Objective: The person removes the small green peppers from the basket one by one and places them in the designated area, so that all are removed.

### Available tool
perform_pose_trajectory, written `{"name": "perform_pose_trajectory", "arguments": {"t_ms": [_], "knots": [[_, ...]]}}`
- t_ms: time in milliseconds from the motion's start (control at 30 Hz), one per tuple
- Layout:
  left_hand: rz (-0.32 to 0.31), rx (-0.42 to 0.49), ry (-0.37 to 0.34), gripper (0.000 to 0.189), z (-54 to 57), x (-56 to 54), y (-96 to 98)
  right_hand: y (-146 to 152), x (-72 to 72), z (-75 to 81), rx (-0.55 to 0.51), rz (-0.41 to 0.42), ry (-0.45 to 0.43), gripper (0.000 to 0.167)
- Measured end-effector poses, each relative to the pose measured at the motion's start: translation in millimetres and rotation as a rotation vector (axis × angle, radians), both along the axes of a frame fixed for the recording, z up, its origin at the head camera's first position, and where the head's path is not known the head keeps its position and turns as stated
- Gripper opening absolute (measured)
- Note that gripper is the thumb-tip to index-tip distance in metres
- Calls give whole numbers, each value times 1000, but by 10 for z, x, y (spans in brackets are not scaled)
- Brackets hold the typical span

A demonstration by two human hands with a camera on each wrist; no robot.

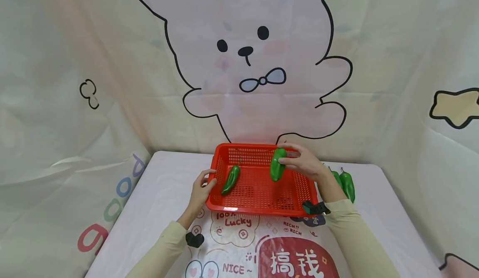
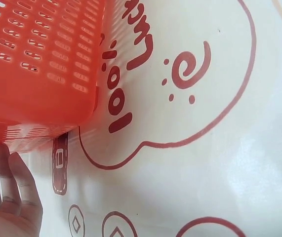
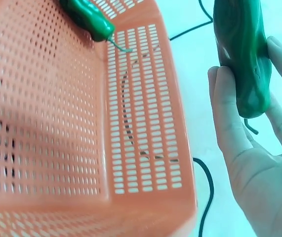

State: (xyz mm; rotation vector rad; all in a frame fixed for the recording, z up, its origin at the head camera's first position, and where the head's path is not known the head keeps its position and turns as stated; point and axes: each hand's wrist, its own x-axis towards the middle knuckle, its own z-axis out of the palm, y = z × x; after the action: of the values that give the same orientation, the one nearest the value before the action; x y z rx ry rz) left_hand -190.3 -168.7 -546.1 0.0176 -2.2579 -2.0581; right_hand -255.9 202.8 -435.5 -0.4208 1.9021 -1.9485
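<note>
A red plastic basket [image 1: 258, 211] with slotted walls stands on the table, a green pepper [image 1: 230, 179] lying in its left part. My left hand [image 1: 201, 189] holds the basket's left side, thumb and forefinger at the rim; other fingers [image 2: 5, 173] lie along the outer wall in the left wrist view. Over the basket's right half, my right hand [image 1: 302, 161] grips a second green pepper [image 1: 277, 164] between thumb and fingers. In the right wrist view this held pepper [image 3: 244, 54] points its stem down toward the palm, beyond the basket rim [image 3: 173, 89].
More green peppers [image 1: 347, 185] lie on the table right of the basket, partly behind my right forearm. A printed cloth [image 1: 232, 244] covers the white table [image 1: 149, 211]. A curtain with a cartoon animal [image 1: 247, 103] hangs close behind the basket.
</note>
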Motion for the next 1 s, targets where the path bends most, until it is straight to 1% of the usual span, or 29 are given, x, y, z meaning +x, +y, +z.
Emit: {"name": "perform_pose_trajectory", "arguments": {"t_ms": [200, 300, 400, 533, 733, 867, 1000], "knots": [[0, 0, -11, 33, -4, 4, -6, 153, 22, 39, 75, 0, 36, 62], [-3, 6, -8, 34, -8, 3, -11, 235, 32, 25, 100, 18, 56, 59], [-5, 4, 2, 34, -12, -3, -14, 330, 46, -9, 120, 21, 56, 56], [-4, -4, 9, 33, -18, -6, -17, 460, 77, -42, 161, -6, 57, 57], [-3, -5, 14, 33, -24, -12, -11, 660, 154, -29, 222, -33, 102, 60], [-5, -10, 17, 33, -10, -13, -5, 792, 221, -23, 249, -50, 110, 58], [-3, -2, 15, 33, -10, -1, -11, 920, 290, -67, 259, -73, 136, 55]]}}
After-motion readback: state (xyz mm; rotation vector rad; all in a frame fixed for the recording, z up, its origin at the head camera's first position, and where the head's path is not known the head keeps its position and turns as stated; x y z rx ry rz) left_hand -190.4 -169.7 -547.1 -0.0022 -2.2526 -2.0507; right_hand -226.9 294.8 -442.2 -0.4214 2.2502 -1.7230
